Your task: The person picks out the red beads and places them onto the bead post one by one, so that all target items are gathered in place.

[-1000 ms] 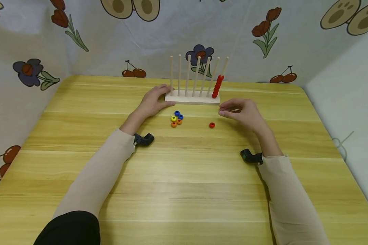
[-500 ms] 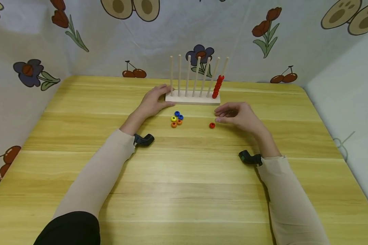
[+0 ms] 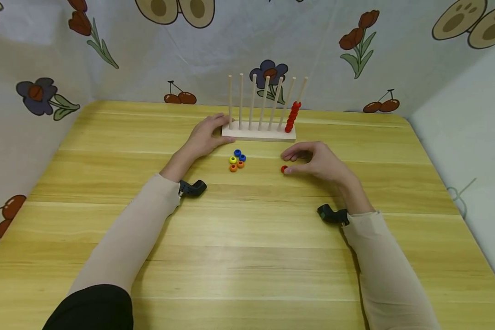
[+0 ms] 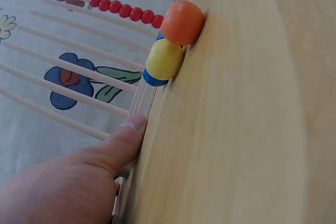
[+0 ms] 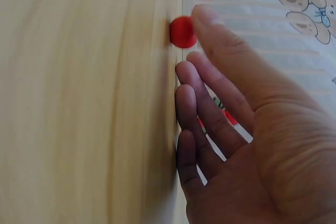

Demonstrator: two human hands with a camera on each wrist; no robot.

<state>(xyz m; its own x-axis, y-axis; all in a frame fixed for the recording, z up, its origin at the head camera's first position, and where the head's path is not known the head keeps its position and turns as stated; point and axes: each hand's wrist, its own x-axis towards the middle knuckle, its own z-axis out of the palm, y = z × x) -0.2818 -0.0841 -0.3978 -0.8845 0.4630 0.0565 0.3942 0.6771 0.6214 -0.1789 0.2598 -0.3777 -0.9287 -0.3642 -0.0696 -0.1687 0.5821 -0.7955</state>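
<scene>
A wooden bead rack (image 3: 257, 134) with upright pegs stands near the back edge of the table; its rightmost peg carries a stack of red beads (image 3: 292, 118). My left hand (image 3: 206, 136) grips the rack's left end, thumb (image 4: 128, 135) along the front of the base and fingers behind it. A loose red bead (image 3: 283, 169) lies on the table in front of the rack. Over it is my right hand (image 3: 313, 160), its thumb (image 5: 210, 22) beside the bead and the fingers spread apart from it. Whether the thumb touches the bead I cannot tell.
Between the hands lies a small cluster of loose beads: blue (image 3: 237, 153), yellow (image 3: 233, 160) and orange (image 3: 233, 168). A patterned cloth (image 3: 148, 59) hangs behind the table (image 3: 247, 256). Small black cameras are strapped to both wrists.
My right hand has moved left and toward me, from beside the rack's right end to the loose red bead. The left hand and the rack have stayed put.
</scene>
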